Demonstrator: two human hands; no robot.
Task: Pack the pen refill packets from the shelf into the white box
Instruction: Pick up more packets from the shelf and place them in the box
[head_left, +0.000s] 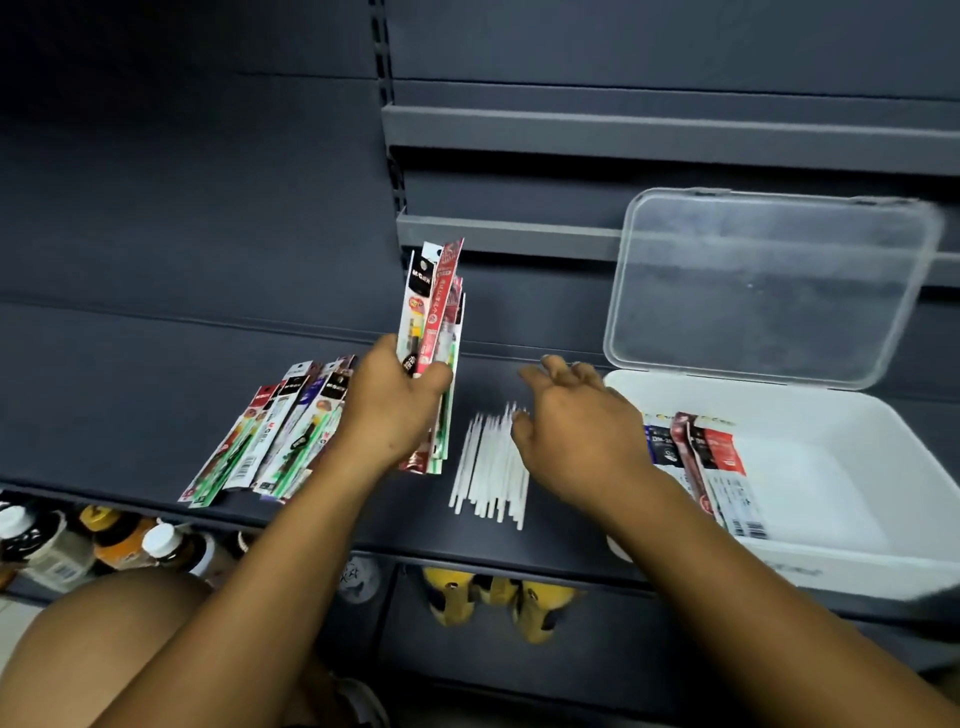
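holding: left hand (395, 410) grips a bundle of pen refill packets (434, 312), fingers curled round its lower half, well left of the white box (831, 564)
long axis: bundle stands nearly upright; i judge it must tip flat and go right
right hand (576, 431): fingers spread and loose, holding nothing, just left of the box, between bundle and box, the nearer hand
left to pack: fanned packets (275, 436) lie flat, farther left of the box than the bundle
in the box: packed packets (717, 467) lie along its left side
surface: dark shelf (130, 389); white sticks (493, 462) lie just left of the box
room: clear lid (769, 286) stands open behind the box; its floor right of the packed packets looks free
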